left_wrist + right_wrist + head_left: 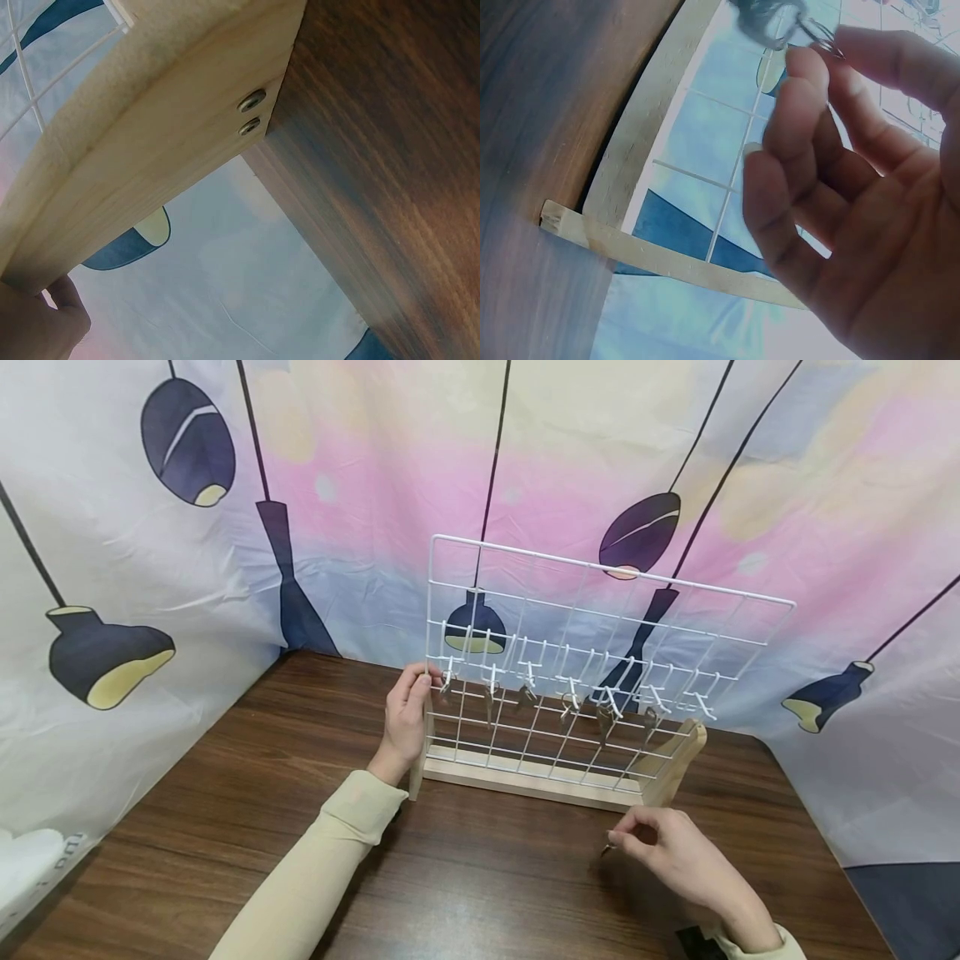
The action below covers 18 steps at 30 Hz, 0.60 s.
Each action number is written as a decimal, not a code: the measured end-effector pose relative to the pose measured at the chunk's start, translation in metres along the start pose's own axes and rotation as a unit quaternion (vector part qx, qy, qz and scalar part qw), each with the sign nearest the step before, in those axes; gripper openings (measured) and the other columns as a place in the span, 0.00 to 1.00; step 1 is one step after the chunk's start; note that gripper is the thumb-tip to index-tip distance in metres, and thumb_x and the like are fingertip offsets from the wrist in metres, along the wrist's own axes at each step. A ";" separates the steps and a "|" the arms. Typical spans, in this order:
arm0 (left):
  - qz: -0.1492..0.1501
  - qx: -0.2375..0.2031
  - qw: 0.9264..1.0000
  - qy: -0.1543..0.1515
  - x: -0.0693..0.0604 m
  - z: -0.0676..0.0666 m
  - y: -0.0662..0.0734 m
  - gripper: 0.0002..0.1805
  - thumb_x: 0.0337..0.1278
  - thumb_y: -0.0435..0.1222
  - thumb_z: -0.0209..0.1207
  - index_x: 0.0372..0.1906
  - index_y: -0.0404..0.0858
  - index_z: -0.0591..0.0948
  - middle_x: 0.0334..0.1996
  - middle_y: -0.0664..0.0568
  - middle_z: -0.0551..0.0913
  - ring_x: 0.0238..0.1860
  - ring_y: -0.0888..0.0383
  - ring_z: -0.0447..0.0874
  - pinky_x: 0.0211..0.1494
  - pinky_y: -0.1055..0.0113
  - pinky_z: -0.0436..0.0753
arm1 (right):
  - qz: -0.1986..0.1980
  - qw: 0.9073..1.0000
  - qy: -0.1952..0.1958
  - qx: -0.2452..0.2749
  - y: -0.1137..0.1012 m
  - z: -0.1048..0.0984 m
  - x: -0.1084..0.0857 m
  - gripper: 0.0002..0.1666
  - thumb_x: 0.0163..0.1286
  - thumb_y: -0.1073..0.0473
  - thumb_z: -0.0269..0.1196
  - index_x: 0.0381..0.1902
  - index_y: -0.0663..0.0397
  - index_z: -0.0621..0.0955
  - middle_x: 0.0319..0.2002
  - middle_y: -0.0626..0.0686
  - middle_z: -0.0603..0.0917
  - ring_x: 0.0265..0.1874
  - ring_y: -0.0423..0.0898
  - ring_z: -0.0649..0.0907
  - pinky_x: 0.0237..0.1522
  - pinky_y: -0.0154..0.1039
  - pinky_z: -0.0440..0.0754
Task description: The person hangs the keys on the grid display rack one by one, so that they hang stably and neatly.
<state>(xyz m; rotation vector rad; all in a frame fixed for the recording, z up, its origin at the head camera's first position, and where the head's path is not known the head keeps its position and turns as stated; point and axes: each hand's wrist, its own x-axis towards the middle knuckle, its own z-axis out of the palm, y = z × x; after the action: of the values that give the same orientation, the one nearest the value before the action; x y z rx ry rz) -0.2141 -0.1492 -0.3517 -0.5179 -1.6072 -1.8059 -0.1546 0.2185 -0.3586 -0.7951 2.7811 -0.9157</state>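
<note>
A white wire grid rack stands upright on a wooden base. Several keys hang from its hooks; the rightmost hook looks bare. At the rack's left edge, my left hand grips the frame near the top of the wooden side piece, thumb in front. My right hand, low in front of the rack's right end, pinches a thin metal key ring between thumb and fingertips. A blurred metal key dangles from that ring, partly cut off by the frame.
The brown wood-grain table lies beneath everything. A printed cloth with lamp drawings hangs behind and at the sides. Something white with lettering sits at the left edge. The right wooden side piece slants up close to my right hand.
</note>
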 end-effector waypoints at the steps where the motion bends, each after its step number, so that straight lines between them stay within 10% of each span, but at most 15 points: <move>1: -0.001 -0.002 1.000 0.001 0.000 -0.001 -0.004 0.12 0.71 0.23 0.37 0.44 0.14 0.68 0.35 0.55 0.75 0.36 0.60 0.75 0.37 0.72 0.79 | 0.001 1.000 0.012 -0.002 -0.001 0.000 0.000 0.08 0.67 0.45 0.64 0.30 0.37 0.82 0.27 0.38 0.79 0.27 0.36 0.74 0.28 0.32 0.72; 18: 0.009 -0.011 1.000 0.005 0.000 -0.004 -0.019 0.16 0.74 0.32 0.41 0.44 0.18 0.70 0.35 0.42 0.73 0.35 0.60 0.76 0.37 0.70 0.80 | -0.027 0.968 0.246 0.036 -0.013 -0.013 0.001 0.03 0.67 0.61 0.65 0.38 0.50 0.84 0.28 0.45 0.82 0.26 0.38 0.79 0.28 0.27 0.77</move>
<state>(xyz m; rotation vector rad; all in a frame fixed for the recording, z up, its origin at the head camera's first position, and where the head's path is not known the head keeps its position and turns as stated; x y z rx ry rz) -0.2267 -0.1528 -0.3664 -0.5320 -1.5718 -1.8124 -0.1534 0.2161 -0.3407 -0.7158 3.1202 -1.3828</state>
